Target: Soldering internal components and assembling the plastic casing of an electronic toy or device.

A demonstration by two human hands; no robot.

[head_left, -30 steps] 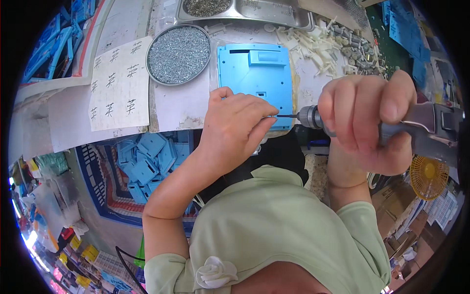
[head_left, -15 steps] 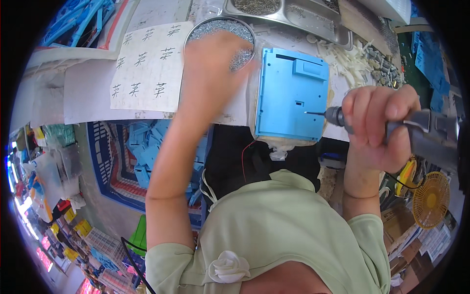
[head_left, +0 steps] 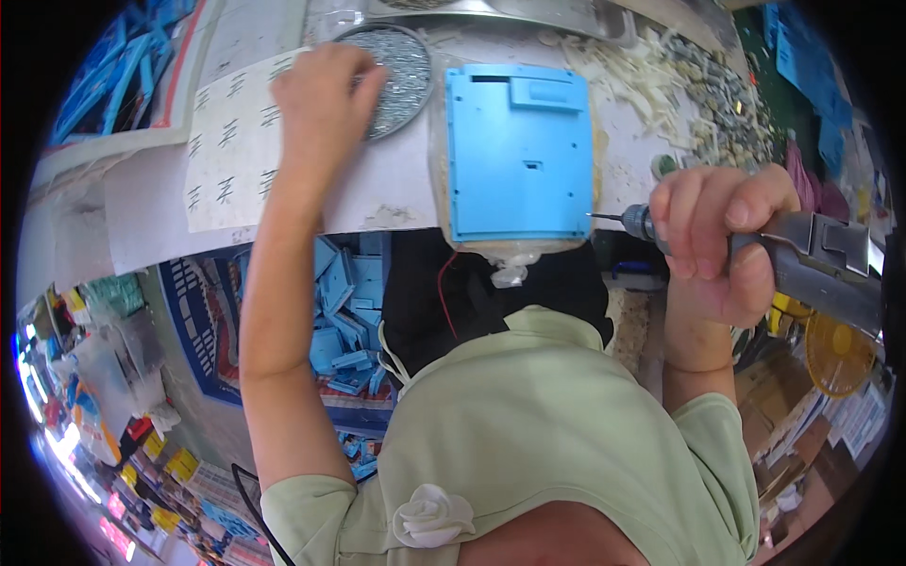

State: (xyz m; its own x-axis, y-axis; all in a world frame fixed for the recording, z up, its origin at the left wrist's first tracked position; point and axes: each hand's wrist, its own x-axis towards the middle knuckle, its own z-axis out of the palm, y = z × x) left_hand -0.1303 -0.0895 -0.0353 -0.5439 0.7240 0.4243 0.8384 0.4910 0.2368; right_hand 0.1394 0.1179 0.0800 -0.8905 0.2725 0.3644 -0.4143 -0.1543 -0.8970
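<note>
My right hand (head_left: 722, 222) is wrapped round a grey power screwdriver (head_left: 812, 250). The tool lies nearly level, and its thin bit points left at the lower right edge of a light blue plastic panel (head_left: 519, 193). From this view I cannot tell whether the bit touches it. The panel has a raised bar near its far edge, small holes and a slot. At the left rim of a round metal dish (head_left: 406, 80) full of small silvery screws is my left hand (head_left: 326, 99), its fingers curled and their tips hidden.
A sheet with handwritten characters (head_left: 226, 141) lies left of the dish. Metal trays (head_left: 557, 17) stand at the back. White plastic pieces (head_left: 637, 80) and small metal parts (head_left: 722, 104) are heaped at the right. Below the table edge, a blue crate (head_left: 193, 325) holds blue parts.
My left hand has moved left from over the screws to the dish's left rim. The screwdriver's bit has shifted from over the panel to its lower right edge. The whole view has shifted slightly.
</note>
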